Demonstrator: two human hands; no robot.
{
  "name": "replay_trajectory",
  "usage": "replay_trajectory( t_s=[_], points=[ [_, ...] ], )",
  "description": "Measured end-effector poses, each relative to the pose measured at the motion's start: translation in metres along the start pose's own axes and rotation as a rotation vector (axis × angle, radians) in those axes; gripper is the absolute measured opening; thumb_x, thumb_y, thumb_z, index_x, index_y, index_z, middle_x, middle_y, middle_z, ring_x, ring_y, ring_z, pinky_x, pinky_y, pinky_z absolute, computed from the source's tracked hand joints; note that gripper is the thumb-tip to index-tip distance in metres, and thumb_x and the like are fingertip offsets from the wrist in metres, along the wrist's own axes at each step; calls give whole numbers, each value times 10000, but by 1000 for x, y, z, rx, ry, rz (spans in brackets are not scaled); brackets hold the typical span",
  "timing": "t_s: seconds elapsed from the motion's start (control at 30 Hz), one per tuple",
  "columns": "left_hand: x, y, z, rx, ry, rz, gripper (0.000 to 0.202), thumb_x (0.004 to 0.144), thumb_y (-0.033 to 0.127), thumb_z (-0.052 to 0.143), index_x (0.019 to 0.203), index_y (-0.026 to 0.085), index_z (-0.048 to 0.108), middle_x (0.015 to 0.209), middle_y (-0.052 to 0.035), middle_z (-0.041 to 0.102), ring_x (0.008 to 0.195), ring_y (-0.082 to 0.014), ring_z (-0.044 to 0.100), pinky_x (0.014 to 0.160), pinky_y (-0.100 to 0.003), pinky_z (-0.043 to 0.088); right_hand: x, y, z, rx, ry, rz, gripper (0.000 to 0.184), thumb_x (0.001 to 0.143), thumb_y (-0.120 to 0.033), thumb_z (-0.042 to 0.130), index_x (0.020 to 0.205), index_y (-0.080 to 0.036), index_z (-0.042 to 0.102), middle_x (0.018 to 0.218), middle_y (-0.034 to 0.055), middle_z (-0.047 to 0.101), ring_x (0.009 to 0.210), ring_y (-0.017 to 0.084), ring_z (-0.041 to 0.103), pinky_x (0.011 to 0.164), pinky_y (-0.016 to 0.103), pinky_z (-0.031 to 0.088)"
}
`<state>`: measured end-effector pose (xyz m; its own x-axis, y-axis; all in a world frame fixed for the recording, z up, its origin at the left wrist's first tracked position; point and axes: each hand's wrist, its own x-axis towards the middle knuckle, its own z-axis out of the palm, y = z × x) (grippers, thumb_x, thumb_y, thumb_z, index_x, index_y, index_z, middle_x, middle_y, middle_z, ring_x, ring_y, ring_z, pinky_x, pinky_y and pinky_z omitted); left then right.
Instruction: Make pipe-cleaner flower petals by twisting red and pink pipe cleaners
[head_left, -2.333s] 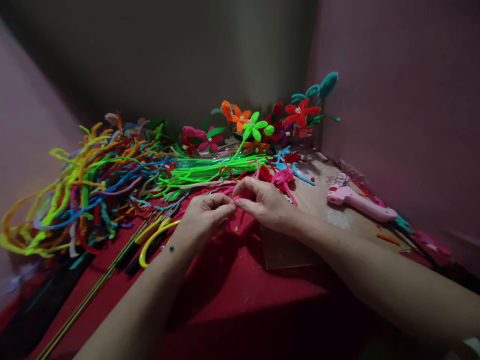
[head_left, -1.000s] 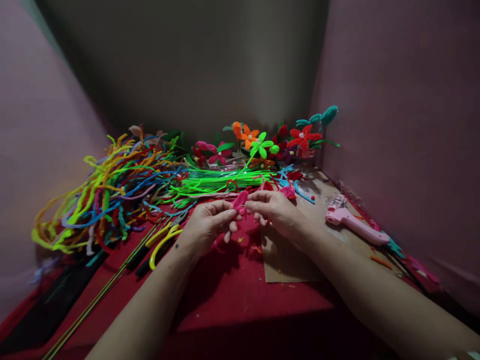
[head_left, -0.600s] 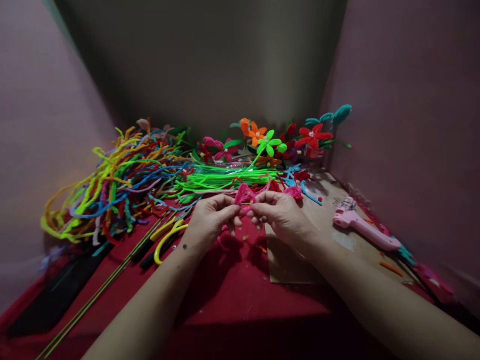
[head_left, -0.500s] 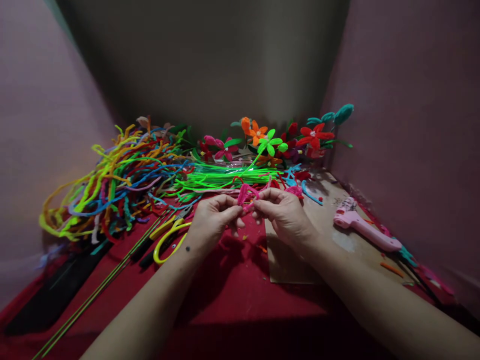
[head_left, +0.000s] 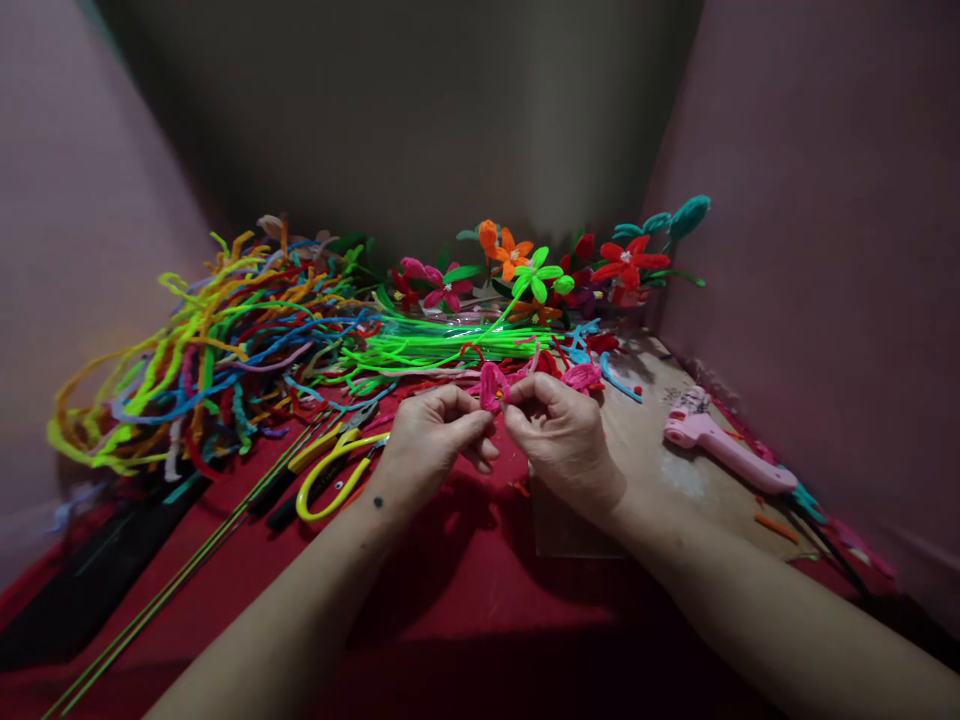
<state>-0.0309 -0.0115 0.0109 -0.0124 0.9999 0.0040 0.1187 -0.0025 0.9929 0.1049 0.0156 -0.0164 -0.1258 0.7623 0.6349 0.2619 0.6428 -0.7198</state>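
Observation:
Both my hands meet at the middle of the red cloth. My left hand and my right hand are both closed in a pinch on a small pink pipe cleaner piece bent into loops, held just above the cloth. The fingertips almost touch each other. More pink bent pieces lie just behind my right hand.
A big tangle of coloured pipe cleaners fills the left, with neon green ones behind my hands. Finished flowers stand at the back. Yellow-handled pliers, thin green stems, a cardboard sheet and a pink glue gun lie around.
The pink piece went from one flat petal to a looped shape. My hands have drawn closer together and my right hand has curled over it. The view shifted slightly.

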Motion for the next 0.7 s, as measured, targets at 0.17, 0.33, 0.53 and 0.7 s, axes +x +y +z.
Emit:
replay_trajectory(
  t_s=[0.17, 0.33, 0.53, 0.7],
  points=[
    [-1, -1, 1, -2, 2, -12, 168, 684, 248, 625, 634, 144, 503, 481, -7, 615, 421, -135, 583, 461, -251, 491, 0, -3, -1, 18, -51, -19, 73, 731, -139, 503, 695, -176, 554, 648, 9, 566, 599, 116, 518, 579, 245, 423],
    [0, -1, 1, 5, 1, -28, 146, 695, 228, 599, 631, 147, 495, 472, -1, 612, 392, -121, 563, 437, -230, 468, 3, 0, -1, 117, -147, 103, 45, 729, -153, 533, 702, -171, 564, 683, 16, 594, 643, 126, 542, 614, 255, 439],
    [0, 0, 2, 11, 16, -25, 129, 673, 203, 596, 611, 154, 493, 450, 7, 603, 373, -121, 554, 430, -231, 465, 0, 1, 1, -5, -37, 42, 52, 709, -141, 531, 677, -180, 542, 644, 5, 564, 605, 121, 508, 584, 254, 416],
    [0, 0, 3, -9, 4, -23, 120, 677, 178, 566, 598, 162, 476, 446, 1, 604, 362, -130, 548, 415, -246, 470, -2, 0, 3, -39, 1, 25, 69, 695, -125, 523, 666, -186, 529, 637, 5, 553, 610, 126, 507, 578, 259, 411]
  ],
)
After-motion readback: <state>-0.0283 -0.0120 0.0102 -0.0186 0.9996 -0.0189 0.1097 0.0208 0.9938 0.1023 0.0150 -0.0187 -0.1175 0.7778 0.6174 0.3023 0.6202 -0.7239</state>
